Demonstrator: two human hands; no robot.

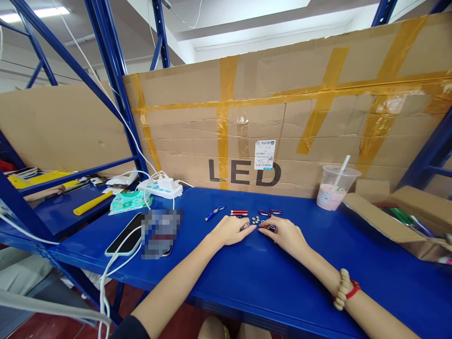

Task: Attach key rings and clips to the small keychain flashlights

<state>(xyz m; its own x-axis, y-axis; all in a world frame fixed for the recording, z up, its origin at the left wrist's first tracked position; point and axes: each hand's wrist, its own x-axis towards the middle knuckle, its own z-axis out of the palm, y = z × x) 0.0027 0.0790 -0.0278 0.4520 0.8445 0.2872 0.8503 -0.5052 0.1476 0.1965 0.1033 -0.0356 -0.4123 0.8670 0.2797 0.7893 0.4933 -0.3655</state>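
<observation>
My left hand (231, 230) rests on the blue tabletop with its fingers curled. Something small and shiny shows at its fingers, too small to name. Close beside it, my right hand (286, 235) pinches a small dark metallic piece (271, 228) between thumb and fingers. Just beyond the fingertips lie several small silver discs (255, 220), like button cells. Two red metal tubes (239, 213) sit behind my left hand, and two red carabiner clips (264, 213) behind my right. Farther left is a slim blue keychain flashlight (213, 214) with a clip.
A phone (124, 238) and a blurred-out item (160, 234) lie at left among white cables. Behind them are a power strip (160, 188) and a green packet (130, 201). A cup with a straw (332, 194) and an open cardboard box (379, 219) stand right. Taped cardboard (190, 141) walls the back.
</observation>
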